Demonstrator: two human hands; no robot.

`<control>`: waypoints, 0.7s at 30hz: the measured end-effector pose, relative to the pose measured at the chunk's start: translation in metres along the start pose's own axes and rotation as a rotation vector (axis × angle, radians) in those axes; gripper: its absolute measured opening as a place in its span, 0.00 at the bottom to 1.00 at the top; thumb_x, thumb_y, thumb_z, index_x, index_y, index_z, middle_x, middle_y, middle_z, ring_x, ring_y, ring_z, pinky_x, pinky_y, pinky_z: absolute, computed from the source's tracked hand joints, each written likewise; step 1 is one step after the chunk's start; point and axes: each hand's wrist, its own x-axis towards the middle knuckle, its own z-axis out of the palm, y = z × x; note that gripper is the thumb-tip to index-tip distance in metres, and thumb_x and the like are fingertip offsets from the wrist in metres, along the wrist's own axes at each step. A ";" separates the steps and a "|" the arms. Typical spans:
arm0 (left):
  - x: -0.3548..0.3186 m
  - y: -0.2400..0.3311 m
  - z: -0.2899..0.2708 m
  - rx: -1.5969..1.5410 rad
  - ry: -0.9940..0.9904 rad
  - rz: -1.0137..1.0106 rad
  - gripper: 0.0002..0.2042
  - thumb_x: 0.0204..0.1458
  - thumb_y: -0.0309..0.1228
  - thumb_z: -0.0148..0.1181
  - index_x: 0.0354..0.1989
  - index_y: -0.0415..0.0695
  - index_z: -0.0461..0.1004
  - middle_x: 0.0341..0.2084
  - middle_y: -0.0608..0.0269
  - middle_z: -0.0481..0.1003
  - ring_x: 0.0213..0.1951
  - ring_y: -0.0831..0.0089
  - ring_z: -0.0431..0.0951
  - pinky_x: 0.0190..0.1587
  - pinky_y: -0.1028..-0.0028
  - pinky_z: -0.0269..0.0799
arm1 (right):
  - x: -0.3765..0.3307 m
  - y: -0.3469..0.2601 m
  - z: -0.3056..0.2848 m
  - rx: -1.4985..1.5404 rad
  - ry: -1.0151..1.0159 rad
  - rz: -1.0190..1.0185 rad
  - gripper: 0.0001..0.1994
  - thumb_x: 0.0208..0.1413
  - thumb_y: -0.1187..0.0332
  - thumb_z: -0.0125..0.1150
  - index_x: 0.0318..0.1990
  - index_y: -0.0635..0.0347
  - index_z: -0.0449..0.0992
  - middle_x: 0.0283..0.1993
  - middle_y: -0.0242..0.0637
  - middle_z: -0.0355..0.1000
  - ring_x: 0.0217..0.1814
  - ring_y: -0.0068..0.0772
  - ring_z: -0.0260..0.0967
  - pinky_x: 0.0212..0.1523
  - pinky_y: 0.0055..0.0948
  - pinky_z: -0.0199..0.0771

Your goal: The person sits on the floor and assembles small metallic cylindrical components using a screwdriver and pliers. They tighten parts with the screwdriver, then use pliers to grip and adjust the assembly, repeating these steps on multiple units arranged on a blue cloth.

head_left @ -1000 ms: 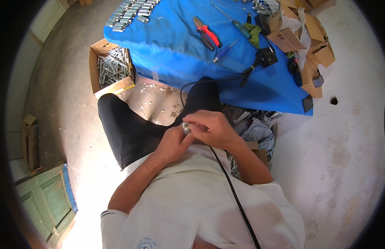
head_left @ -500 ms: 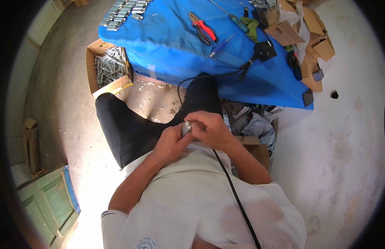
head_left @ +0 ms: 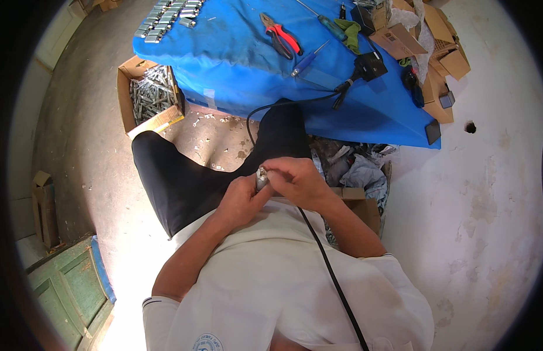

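Close in front of my body, my left hand (head_left: pixel 240 202) is wrapped round a small silver-grey metal piece (head_left: pixel 261 183), whose upper end pokes out between thumb and fingers. My right hand (head_left: pixel 299 182) pinches at that same upper end, its thumb and fingertips pressed together. The fingers cover most of the piece, so its exact kind cannot be made out. Beyond my knees, similar-looking silver metal pieces (head_left: pixel 160 20) lie in rows at the left of a blue-covered table (head_left: pixel 224 52).
Red-and-black pliers (head_left: pixel 280 36), a blue-handled screwdriver (head_left: pixel 309 60) and a black adapter (head_left: pixel 370 66) with its cable lie on the table. A cardboard box of metal parts (head_left: pixel 126 108) stands at its left. Torn cartons (head_left: pixel 400 44) crowd the right. A black cable (head_left: pixel 330 263) crosses my shirt.
The view has shifted slightly. My hands stay together at the same spot, and the right fingertips have moved a little on the upper end of the metal piece.
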 end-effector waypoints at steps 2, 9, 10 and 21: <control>0.000 -0.001 0.000 0.012 -0.010 -0.014 0.15 0.53 0.36 0.56 0.28 0.33 0.71 0.16 0.49 0.70 0.19 0.57 0.72 0.24 0.65 0.65 | 0.000 -0.001 0.001 -0.013 0.032 -0.039 0.09 0.53 0.77 0.54 0.41 0.68 0.76 0.34 0.38 0.75 0.32 0.21 0.71 0.33 0.21 0.72; 0.000 0.006 -0.001 0.073 -0.053 -0.030 0.14 0.52 0.35 0.56 0.27 0.32 0.71 0.16 0.48 0.70 0.19 0.57 0.72 0.25 0.65 0.65 | 0.002 0.006 -0.002 -0.117 0.016 -0.177 0.09 0.49 0.81 0.53 0.38 0.66 0.75 0.30 0.41 0.74 0.28 0.27 0.70 0.29 0.23 0.70; -0.001 0.006 -0.001 0.092 -0.054 -0.019 0.14 0.52 0.35 0.56 0.27 0.32 0.71 0.16 0.48 0.70 0.19 0.57 0.72 0.25 0.65 0.65 | 0.002 0.005 -0.002 -0.129 0.014 -0.186 0.10 0.47 0.81 0.52 0.38 0.66 0.75 0.30 0.40 0.73 0.27 0.27 0.70 0.28 0.23 0.69; -0.002 0.008 -0.001 0.049 -0.123 -0.047 0.12 0.54 0.32 0.57 0.25 0.34 0.70 0.15 0.60 0.68 0.19 0.77 0.63 0.24 0.71 0.63 | 0.000 0.013 -0.003 -0.116 -0.007 -0.198 0.10 0.45 0.84 0.52 0.35 0.63 0.75 0.27 0.37 0.71 0.25 0.25 0.66 0.25 0.22 0.65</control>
